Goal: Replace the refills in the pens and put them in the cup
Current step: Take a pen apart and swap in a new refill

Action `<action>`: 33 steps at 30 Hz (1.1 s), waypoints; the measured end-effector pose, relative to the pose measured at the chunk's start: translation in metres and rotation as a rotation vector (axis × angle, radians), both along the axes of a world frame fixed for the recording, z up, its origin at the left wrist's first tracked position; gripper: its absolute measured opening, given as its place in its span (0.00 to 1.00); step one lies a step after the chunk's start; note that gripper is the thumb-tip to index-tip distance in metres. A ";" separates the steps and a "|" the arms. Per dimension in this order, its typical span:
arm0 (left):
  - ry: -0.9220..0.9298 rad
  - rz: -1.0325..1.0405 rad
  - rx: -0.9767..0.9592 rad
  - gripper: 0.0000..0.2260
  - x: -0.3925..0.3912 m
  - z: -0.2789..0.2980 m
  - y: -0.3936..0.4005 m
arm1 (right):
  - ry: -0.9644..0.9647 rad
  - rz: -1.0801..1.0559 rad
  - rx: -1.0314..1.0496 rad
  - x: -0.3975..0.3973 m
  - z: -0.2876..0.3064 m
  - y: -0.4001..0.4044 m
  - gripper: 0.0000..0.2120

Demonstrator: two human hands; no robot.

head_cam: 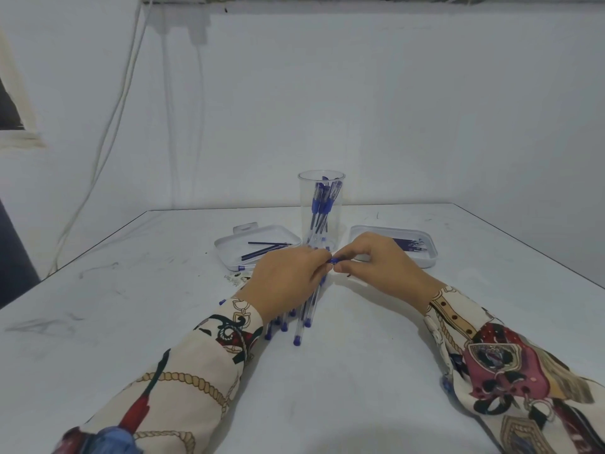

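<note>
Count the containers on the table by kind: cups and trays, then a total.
Clear cup holding pens: 1
White trays, one on the left and one on the right, each holding refills: 2
Total: 3

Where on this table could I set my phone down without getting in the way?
Bare table lies between the two sleeves, and along the right edge past the right tray. The far left corner is bare too. It is crowded in the middle: cup, left tray, loose pens and both hands.
</note>
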State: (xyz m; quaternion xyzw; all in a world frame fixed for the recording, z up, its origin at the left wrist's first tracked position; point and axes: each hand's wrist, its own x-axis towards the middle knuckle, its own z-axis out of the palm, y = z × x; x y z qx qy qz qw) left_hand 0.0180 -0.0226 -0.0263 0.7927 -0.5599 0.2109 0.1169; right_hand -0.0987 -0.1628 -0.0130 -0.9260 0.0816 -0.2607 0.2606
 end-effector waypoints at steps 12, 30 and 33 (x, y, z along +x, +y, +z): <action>-0.045 -0.003 -0.032 0.13 0.003 0.000 0.002 | 0.014 -0.009 0.037 -0.001 0.000 -0.005 0.06; 0.194 0.080 -0.119 0.09 0.004 0.003 0.007 | 0.327 -0.198 -0.430 0.006 -0.015 -0.038 0.13; 0.214 0.071 -0.112 0.09 0.003 0.003 0.008 | 0.308 -0.196 -0.432 0.006 -0.016 -0.036 0.14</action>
